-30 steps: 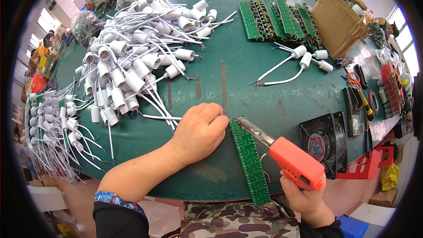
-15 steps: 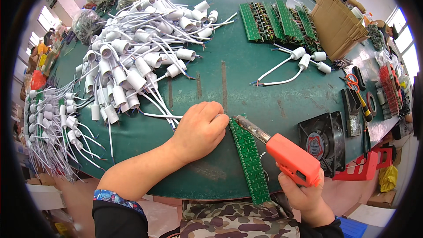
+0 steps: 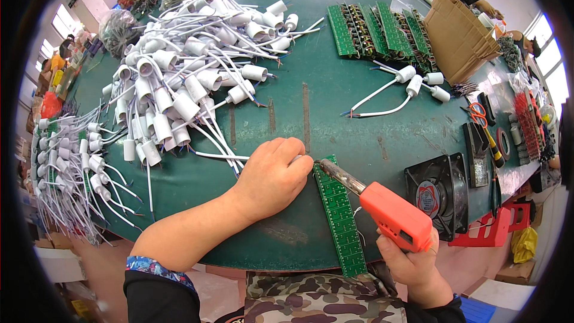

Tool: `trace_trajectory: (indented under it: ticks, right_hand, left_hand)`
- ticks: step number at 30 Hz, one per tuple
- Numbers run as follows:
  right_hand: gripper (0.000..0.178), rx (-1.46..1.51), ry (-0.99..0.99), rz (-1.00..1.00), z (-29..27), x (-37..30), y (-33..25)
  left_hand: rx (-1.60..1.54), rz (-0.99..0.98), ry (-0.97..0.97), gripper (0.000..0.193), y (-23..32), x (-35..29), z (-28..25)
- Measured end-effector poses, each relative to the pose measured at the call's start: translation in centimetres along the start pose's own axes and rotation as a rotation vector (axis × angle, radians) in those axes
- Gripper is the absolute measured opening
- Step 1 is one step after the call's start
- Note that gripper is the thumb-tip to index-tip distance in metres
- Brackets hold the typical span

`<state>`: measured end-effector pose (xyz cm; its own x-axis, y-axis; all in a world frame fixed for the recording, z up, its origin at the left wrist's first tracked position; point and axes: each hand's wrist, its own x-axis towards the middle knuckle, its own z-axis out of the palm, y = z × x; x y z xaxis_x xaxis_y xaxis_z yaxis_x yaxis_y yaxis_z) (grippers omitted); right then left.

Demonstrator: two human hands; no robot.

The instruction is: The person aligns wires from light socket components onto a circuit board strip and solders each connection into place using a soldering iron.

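Observation:
My right hand [image 3: 414, 263] grips a red soldering gun [image 3: 397, 215]. Its metal barrel [image 3: 341, 174] slants up and left, and the tip meets the top end of a long green circuit board [image 3: 342, 221]. The board lies lengthwise on the green table, its near end reaching the table edge by my camouflage apron. Beside the tip, my left hand [image 3: 272, 176] is closed with the fingers pinched. A white cable [image 3: 220, 157] runs from the pile into that hand; its end is hidden behind the fingers.
White lamp sockets [image 3: 185, 104] with cables form a big pile at left; more hang off the left edge. A black fan [image 3: 437, 191] stands at right, near pliers and scissors [image 3: 478, 110]. Stacked circuit boards [image 3: 382, 31] and a cardboard box [image 3: 460, 36] are farther back. Other people sit across.
Hardly anything differs: the soldering gun and my hands stay at the board's top end, while the whole view shifts very slightly. The person at the far left has lowered a hand.

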<state>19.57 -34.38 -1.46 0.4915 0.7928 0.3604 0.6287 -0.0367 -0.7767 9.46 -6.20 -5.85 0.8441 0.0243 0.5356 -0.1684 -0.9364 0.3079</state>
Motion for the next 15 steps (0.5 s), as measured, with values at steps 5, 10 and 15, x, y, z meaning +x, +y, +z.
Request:
trace_trajectory:
  ticks: [5,10,15]
  right_hand:
    - [0.033,0.088,0.018,0.131,-0.6,-1.7,-0.3]
    - [0.037,0.165,0.077,0.149,-0.4,-2.2,-0.2]
    - [0.047,0.133,0.079,0.111,0.3,-2.0,0.4]
  left_hand:
    - [-0.013,-0.004,0.001,0.022,-0.1,-0.1,0.0]
    - [-0.024,-0.001,0.016,0.022,-0.1,0.0,0.1]
    - [-0.021,0.01,0.025,0.021,-0.1,0.0,0.1]
